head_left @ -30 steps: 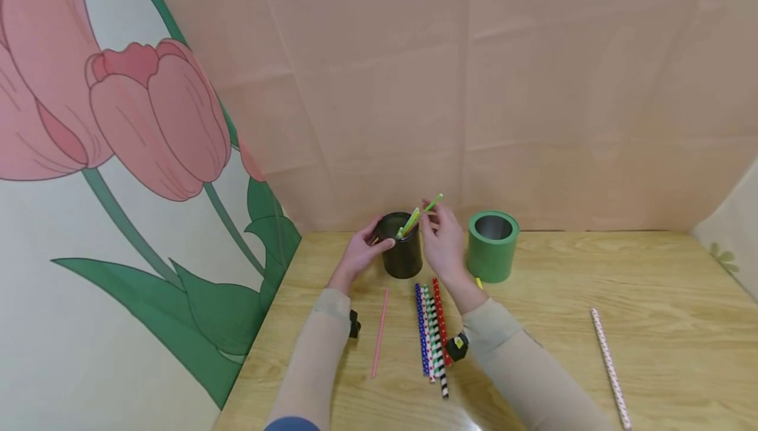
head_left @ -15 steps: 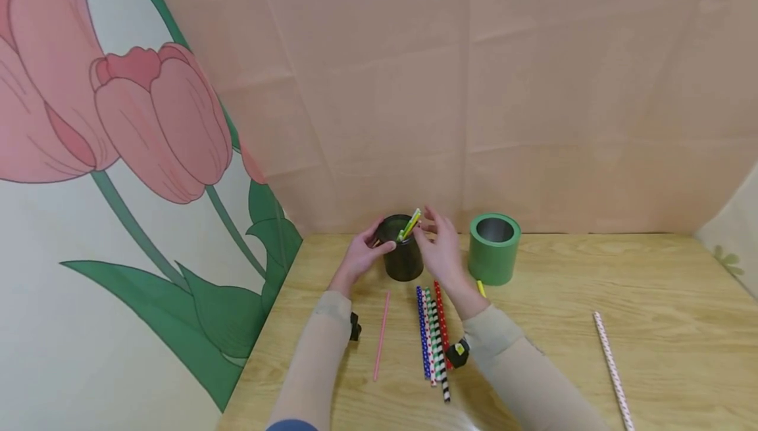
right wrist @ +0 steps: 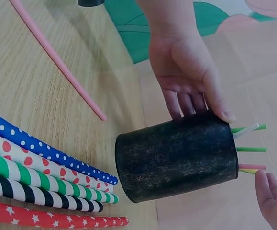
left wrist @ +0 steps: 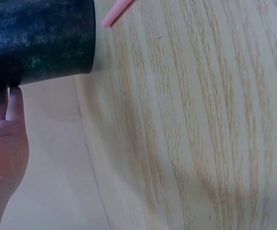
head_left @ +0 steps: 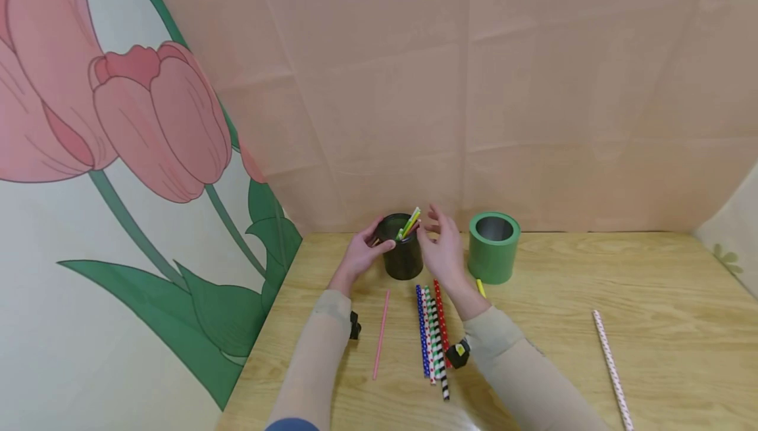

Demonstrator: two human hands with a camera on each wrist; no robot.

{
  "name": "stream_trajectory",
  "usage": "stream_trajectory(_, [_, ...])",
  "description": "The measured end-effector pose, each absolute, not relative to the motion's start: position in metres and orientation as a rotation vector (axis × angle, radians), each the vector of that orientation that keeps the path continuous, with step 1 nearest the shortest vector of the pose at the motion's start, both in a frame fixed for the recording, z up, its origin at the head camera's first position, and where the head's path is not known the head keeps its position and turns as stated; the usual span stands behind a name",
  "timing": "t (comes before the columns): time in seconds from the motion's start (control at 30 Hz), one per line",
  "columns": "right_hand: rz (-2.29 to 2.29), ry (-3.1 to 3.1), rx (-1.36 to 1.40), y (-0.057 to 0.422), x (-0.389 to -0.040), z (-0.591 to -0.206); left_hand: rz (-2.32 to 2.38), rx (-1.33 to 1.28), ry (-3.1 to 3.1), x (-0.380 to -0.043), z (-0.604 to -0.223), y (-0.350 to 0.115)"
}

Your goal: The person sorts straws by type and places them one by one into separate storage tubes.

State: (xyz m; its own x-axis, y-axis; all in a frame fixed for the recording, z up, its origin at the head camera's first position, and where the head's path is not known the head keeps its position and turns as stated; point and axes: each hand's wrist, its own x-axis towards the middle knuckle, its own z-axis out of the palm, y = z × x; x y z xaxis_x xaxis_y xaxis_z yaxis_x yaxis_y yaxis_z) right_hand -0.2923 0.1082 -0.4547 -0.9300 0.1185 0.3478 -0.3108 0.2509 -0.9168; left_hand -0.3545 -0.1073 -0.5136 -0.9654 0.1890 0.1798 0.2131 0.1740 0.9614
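A black cylindrical pen holder (head_left: 404, 261) stands on the table with several thin straws (head_left: 410, 222) leaning in it, green, white, yellow and pink at their ends. My left hand (head_left: 360, 253) grips it from the left, thumb at the rim and fingers around the far side. In the right wrist view, the left hand (right wrist: 188, 72) lies along the wall of the black holder (right wrist: 176, 158). My right hand (head_left: 443, 250) is at the rim's right side, thumb and fingers apart. Its fingertips (right wrist: 262, 179) are right by the end of the pink straw (right wrist: 255, 166).
A green cylindrical holder (head_left: 493, 256) stands to the right. Several thick patterned straws (head_left: 432, 335) lie side by side in front. A thin pink straw (head_left: 381, 335) lies left of them, a pink-and-white one (head_left: 611, 368) far right, and a yellow piece (head_left: 481, 287) beside my right wrist.
A second ago my right hand held a green straw above the black holder. That straw no longer sticks up from the hand, and its fingers have spread beside the rim. My left hand has stayed put.
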Motion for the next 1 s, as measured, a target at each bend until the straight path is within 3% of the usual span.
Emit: stream_trajectory(1.0, [2.006, -2.059, -0.037, 0.110, -0.271, -0.503, -1.941, -0.344, -2.425, -0.358, -0.514, -0.108])
